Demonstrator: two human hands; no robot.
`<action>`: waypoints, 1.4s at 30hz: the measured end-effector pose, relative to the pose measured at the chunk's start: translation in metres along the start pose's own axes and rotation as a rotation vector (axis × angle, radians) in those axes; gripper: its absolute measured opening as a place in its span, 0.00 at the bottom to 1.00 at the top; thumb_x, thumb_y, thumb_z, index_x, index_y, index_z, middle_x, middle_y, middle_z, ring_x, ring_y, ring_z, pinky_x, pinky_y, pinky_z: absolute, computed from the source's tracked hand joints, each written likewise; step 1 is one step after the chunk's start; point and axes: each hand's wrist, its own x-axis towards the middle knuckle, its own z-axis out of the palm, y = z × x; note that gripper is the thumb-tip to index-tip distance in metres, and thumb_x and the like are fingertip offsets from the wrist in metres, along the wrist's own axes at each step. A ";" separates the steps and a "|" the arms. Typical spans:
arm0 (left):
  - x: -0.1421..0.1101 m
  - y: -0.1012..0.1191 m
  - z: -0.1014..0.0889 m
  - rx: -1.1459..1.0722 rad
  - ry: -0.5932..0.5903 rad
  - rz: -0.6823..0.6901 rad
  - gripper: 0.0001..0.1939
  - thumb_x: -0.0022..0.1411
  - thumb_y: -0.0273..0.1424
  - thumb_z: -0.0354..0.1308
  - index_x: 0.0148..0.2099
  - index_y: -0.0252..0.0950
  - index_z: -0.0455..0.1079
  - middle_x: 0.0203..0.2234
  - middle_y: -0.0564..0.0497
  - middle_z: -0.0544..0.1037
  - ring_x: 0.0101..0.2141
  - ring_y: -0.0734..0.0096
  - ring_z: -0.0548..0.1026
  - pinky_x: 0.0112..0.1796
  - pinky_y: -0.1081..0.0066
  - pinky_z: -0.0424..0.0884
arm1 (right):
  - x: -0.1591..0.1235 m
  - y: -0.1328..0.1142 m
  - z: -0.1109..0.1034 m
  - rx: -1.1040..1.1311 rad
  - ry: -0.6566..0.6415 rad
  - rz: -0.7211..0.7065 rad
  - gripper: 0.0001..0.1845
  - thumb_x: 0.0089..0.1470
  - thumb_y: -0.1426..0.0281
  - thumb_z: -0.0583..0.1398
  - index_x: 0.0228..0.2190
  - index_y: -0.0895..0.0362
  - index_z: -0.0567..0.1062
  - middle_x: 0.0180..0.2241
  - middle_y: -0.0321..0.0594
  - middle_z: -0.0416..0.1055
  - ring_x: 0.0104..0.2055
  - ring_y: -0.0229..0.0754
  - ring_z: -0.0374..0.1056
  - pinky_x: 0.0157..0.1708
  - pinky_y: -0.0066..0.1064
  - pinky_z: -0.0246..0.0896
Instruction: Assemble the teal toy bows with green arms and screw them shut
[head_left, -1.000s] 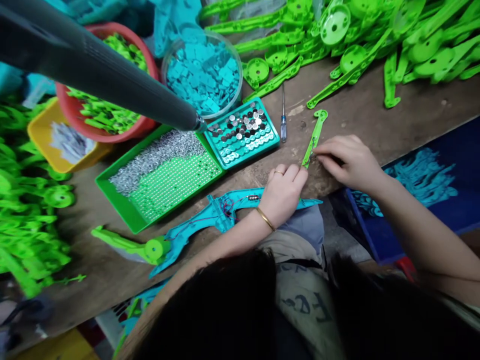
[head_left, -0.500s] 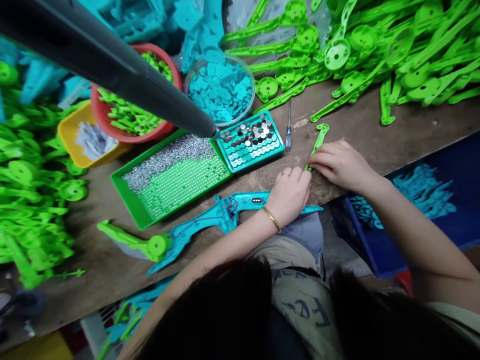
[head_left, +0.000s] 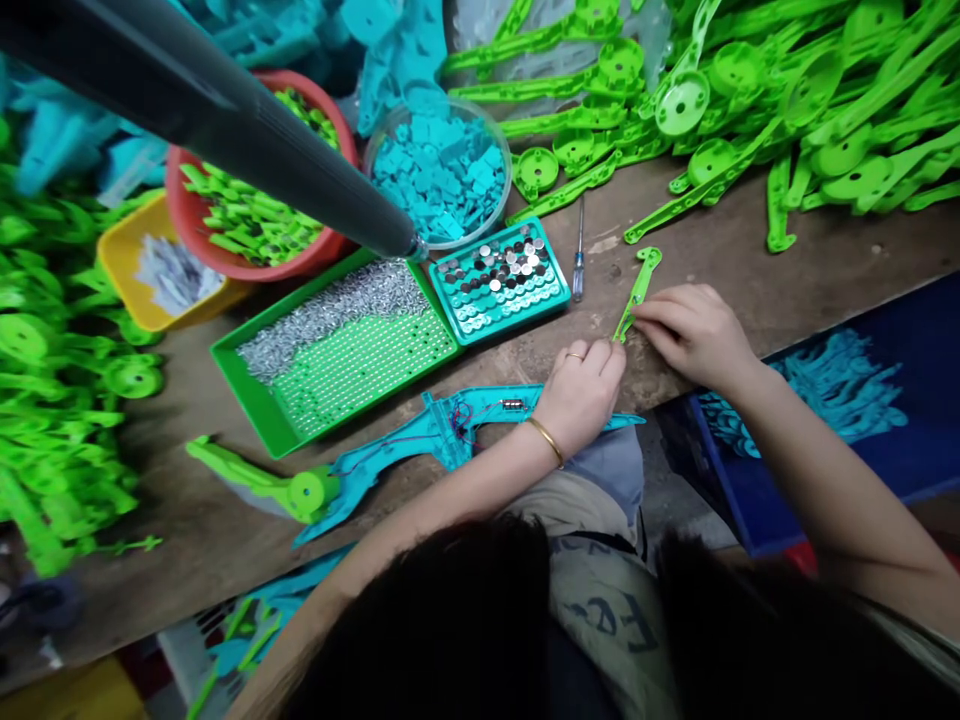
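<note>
A slim lime-green plastic arm piece (head_left: 638, 282) lies at a slant on the bench, its hooked end pointing away from me. My left hand (head_left: 581, 393), with a ring and a bangle, is closed on its near end. The thumb and fingers of my right hand (head_left: 694, 335) are pinched together at the piece's right edge; whatever is between the fingertips is too small to make out. Under my left wrist stretches a turquoise plastic shell (head_left: 401, 440) with thin wires and a small spring-like metal part. A lime-green arm with a round hub (head_left: 307, 492) joins its left end.
A green tray of small metal pieces (head_left: 274, 432) adjoins a turquoise tray of round metal discs (head_left: 514, 318). A screwdriver (head_left: 578, 272) lies beside them. A dark tool (head_left: 300, 165) hangs over the trays. Green parts (head_left: 862, 120) are heaped behind; a blue bin (head_left: 926, 340) stands right.
My right fingertips have drawn back slightly to the right, uncovering more of the green arm piece. My left hand keeps its place at the near end. The view has shifted slightly.
</note>
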 end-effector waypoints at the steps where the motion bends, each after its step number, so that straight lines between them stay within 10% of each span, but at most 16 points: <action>1: 0.000 0.000 0.000 -0.001 0.003 0.003 0.19 0.71 0.27 0.42 0.58 0.27 0.63 0.43 0.40 0.74 0.41 0.58 0.70 0.42 0.61 0.66 | 0.001 0.001 0.001 -0.013 0.008 0.005 0.10 0.62 0.67 0.55 0.39 0.54 0.77 0.37 0.42 0.76 0.39 0.44 0.69 0.40 0.37 0.59; 42: -0.001 -0.002 -0.025 -0.113 -0.115 -0.044 0.19 0.69 0.31 0.50 0.59 0.29 0.64 0.47 0.40 0.72 0.48 0.56 0.69 0.47 0.60 0.68 | -0.012 -0.021 0.005 -0.054 0.012 -0.005 0.11 0.59 0.69 0.57 0.42 0.50 0.77 0.42 0.41 0.76 0.42 0.46 0.68 0.45 0.43 0.56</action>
